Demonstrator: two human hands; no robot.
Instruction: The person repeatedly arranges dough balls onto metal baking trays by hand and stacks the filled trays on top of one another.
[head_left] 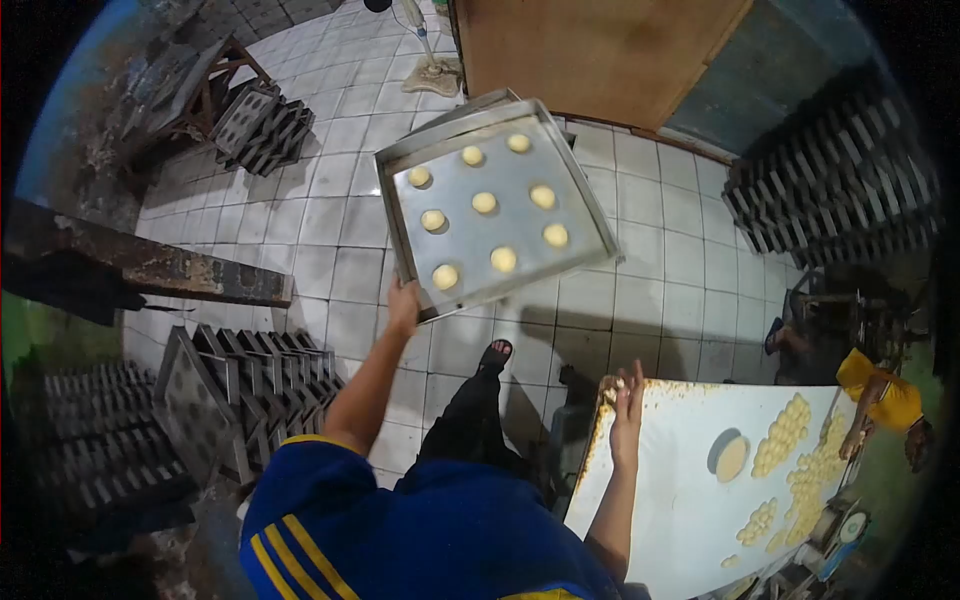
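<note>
White floor tiles (355,225) stretch beneath a raised metal tray (512,180), where nine dough balls (484,203) are laid out in spaced rows. The left hand's (403,306) grip is clamped on its near corner. The right hand (627,400), its grip apart, is at the desk (670,480), where many dough pieces (782,437) lie untrayed near a co-worker's hand (853,440).

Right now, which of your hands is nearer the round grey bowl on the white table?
The right hand, left of the bowl; the left hand is farther left, holding the square metal tray.
</note>
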